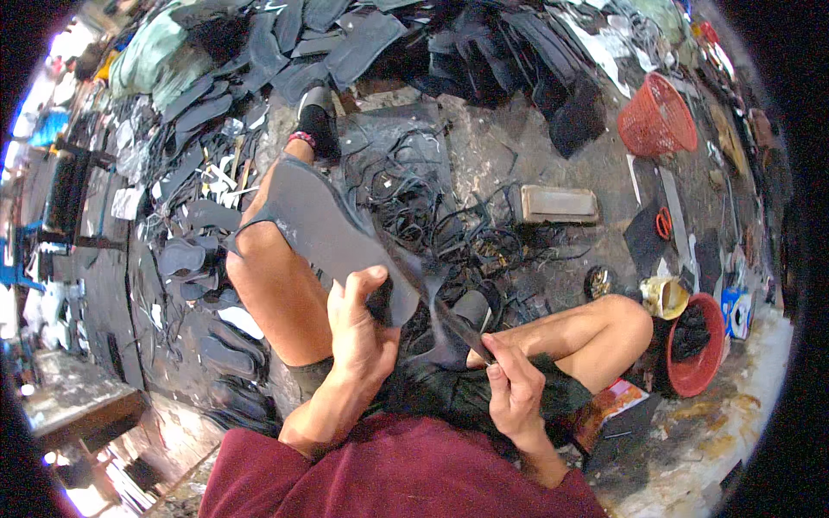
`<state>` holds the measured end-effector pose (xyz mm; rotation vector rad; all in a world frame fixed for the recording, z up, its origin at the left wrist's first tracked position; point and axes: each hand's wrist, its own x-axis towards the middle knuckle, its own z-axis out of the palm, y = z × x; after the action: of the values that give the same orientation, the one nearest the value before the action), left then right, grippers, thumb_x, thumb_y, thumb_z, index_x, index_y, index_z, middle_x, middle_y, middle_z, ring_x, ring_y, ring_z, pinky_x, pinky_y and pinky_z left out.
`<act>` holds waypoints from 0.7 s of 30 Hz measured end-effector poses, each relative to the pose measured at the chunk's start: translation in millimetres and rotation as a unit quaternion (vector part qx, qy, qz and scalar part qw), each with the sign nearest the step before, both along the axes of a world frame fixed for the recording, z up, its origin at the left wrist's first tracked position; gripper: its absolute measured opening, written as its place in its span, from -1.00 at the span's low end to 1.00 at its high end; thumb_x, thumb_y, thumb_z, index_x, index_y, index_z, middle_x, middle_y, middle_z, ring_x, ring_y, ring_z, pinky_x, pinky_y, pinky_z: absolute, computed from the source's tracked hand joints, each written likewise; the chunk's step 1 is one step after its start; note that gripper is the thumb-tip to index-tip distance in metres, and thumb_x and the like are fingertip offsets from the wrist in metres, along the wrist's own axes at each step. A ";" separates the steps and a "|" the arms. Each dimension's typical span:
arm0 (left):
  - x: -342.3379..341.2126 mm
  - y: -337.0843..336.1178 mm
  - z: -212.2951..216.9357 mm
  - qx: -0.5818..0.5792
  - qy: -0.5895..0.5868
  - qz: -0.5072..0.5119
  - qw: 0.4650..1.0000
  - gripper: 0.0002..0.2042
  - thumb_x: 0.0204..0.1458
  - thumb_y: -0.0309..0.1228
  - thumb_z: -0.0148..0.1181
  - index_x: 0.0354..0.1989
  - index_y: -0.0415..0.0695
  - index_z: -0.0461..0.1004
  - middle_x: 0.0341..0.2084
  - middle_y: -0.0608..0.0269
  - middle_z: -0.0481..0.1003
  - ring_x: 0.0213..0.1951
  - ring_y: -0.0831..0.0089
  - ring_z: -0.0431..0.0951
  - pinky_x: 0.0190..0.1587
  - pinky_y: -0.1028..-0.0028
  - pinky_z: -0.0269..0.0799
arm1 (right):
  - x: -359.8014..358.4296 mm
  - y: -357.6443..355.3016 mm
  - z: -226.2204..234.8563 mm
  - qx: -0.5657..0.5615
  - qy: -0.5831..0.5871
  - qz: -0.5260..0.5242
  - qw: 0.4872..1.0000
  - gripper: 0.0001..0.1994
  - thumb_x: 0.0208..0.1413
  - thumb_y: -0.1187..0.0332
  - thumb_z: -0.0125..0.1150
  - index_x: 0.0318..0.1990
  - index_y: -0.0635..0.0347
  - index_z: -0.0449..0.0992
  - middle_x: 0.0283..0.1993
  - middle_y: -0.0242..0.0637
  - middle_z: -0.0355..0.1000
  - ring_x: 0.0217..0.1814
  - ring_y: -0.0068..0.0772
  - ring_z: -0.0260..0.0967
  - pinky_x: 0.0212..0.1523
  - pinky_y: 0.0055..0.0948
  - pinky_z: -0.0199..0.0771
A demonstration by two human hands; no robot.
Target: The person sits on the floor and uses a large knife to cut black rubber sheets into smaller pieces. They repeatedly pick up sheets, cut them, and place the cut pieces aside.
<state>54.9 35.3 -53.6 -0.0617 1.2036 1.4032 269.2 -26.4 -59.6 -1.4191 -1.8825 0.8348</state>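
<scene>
A large grey shoe-sole sheet (319, 216) rests over my left knee, and its near end is in my left hand (363, 332), thumb on top and fingers beneath. A thin dark strip (453, 324) runs along the sheet's right side toward me. My right hand (515, 388), in front of my right thigh, pinches the lower end of this strip. Blur and a pale sheen cover the area between the two pieces, so I cannot tell whether they are joined. Dark curled offcuts (406, 198) lie on the floor between my legs.
Stacked dark sole pieces (363, 39) fill the far side, with more soles (233, 354) to the left. On the right are a whetstone-like block (559, 205), orange-handled scissors (663, 223), a red mesh basket (656, 116) and a red bowl (698, 367). A wooden bench (86, 414) stands near left.
</scene>
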 end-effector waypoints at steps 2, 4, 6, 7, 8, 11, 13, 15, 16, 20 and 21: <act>-8.1 -16.3 -23.4 -0.004 0.026 0.041 0.999 -0.77 -0.06 -0.19 0.24 -0.33 -0.03 0.45 -0.47 0.36 0.47 -0.37 0.37 0.51 -0.36 0.36 0.45 | 5.0 9.5 4.8 -0.008 -0.009 0.044 0.999 -0.68 0.25 0.29 0.07 0.13 0.03 0.52 -0.29 -0.10 0.50 -0.36 -0.07 0.49 -0.35 -0.25 0.47; -15.0 -29.3 -32.3 0.058 0.155 -0.009 0.986 -0.80 -0.10 -0.28 0.20 -0.33 -0.06 0.42 -0.48 0.34 0.44 -0.42 0.35 0.48 -0.34 0.33 0.47 | 4.6 17.5 12.5 -0.059 -0.047 0.092 0.993 -0.70 0.24 0.33 0.07 0.11 0.05 0.51 -0.30 -0.10 0.50 -0.34 -0.06 0.50 -0.35 -0.23 0.47; -15.2 -31.1 -27.5 0.041 0.181 0.000 0.983 -0.81 -0.14 -0.36 0.15 -0.33 -0.08 0.39 -0.48 0.32 0.41 -0.45 0.34 0.47 -0.33 0.31 0.49 | -3.5 32.7 17.4 -0.105 -0.075 0.147 0.981 -0.72 0.25 0.42 0.05 0.06 0.28 0.50 -0.17 0.02 0.55 -0.20 -0.04 0.56 -0.22 -0.25 0.53; -5.0 -23.3 -10.1 -0.006 0.143 0.036 0.989 -0.81 -0.17 -0.39 0.13 -0.34 -0.08 0.37 -0.48 0.31 0.39 -0.46 0.34 0.47 -0.33 0.31 0.50 | -11.0 37.4 12.5 -0.115 -0.051 0.145 0.981 -0.71 0.23 0.44 0.07 0.08 0.23 0.51 -0.22 -0.03 0.53 -0.26 -0.10 0.54 -0.27 -0.29 0.49; -1.1 -19.4 -1.2 -0.053 0.105 0.072 0.990 -0.81 -0.20 -0.42 0.11 -0.34 -0.08 0.35 -0.48 0.31 0.38 -0.47 0.34 0.47 -0.32 0.31 0.51 | -20.5 38.7 0.0 -0.096 -0.021 0.128 0.987 -0.69 0.23 0.40 0.09 0.11 0.13 0.50 -0.31 -0.08 0.47 -0.34 -0.10 0.48 -0.34 -0.26 0.46; -12.2 -23.4 -1.2 -0.042 0.100 0.019 0.994 -0.81 -0.21 -0.45 0.10 -0.37 -0.06 0.31 -0.50 0.32 0.37 -0.46 0.37 0.46 -0.32 0.32 0.52 | -52.7 46.3 -35.8 -0.064 0.058 0.101 0.991 -0.63 0.22 0.33 0.12 0.19 -0.08 0.46 -0.43 -0.19 0.35 -0.45 -0.08 0.37 -0.42 -0.20 0.39; -7.9 -21.6 12.4 -0.093 0.102 0.034 0.990 -0.81 -0.21 -0.44 0.11 -0.37 -0.04 0.32 -0.54 0.31 0.36 -0.46 0.36 0.48 -0.36 0.35 0.53 | -80.9 60.1 -40.5 -0.054 0.062 0.084 0.993 -0.61 0.22 0.36 0.11 0.21 -0.10 0.45 -0.40 -0.19 0.35 -0.42 -0.09 0.38 -0.40 -0.20 0.39; -14.9 -23.2 5.6 -0.015 0.072 0.028 0.997 -0.78 -0.20 -0.41 0.11 -0.31 -0.06 0.36 -0.48 0.26 0.43 -0.43 0.33 0.51 -0.35 0.34 0.54 | -105.8 67.5 -48.5 -0.010 0.057 0.060 0.996 -0.59 0.23 0.36 0.09 0.24 -0.16 0.42 -0.37 -0.22 0.36 -0.39 -0.11 0.39 -0.37 -0.20 0.40; -16.8 -22.8 5.7 -0.007 0.051 0.033 0.998 -0.75 -0.20 -0.41 0.10 -0.27 -0.08 0.38 -0.45 0.24 0.46 -0.41 0.32 0.52 -0.33 0.32 0.54 | -114.5 70.0 -50.8 0.004 0.067 0.045 0.997 -0.60 0.25 0.34 0.08 0.24 -0.17 0.43 -0.37 -0.22 0.37 -0.38 -0.12 0.39 -0.37 -0.20 0.41; -18.0 -21.6 3.9 -0.007 0.078 0.010 0.997 -0.65 -0.23 -0.41 0.07 -0.17 -0.20 0.42 -0.40 0.21 0.51 -0.42 0.30 0.54 -0.34 0.36 0.52 | -135.0 93.0 -44.6 0.016 0.098 0.027 0.995 -0.63 0.30 0.24 0.05 0.24 -0.18 0.43 -0.37 -0.24 0.39 -0.36 -0.15 0.44 -0.35 -0.23 0.44; -22.8 -26.2 -0.8 -0.001 0.097 -0.012 0.995 -0.65 -0.24 -0.41 0.07 -0.18 -0.21 0.43 -0.41 0.21 0.51 -0.43 0.32 0.53 -0.35 0.38 0.51 | -135.1 102.0 -38.0 0.008 0.108 0.033 0.994 -0.63 0.30 0.23 0.05 0.24 -0.18 0.42 -0.38 -0.23 0.39 -0.36 -0.15 0.44 -0.35 -0.24 0.45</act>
<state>32.1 9.0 -54.5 0.0892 1.3617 1.4118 134.1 75.6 -97.6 -1.2103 -1.7752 0.9615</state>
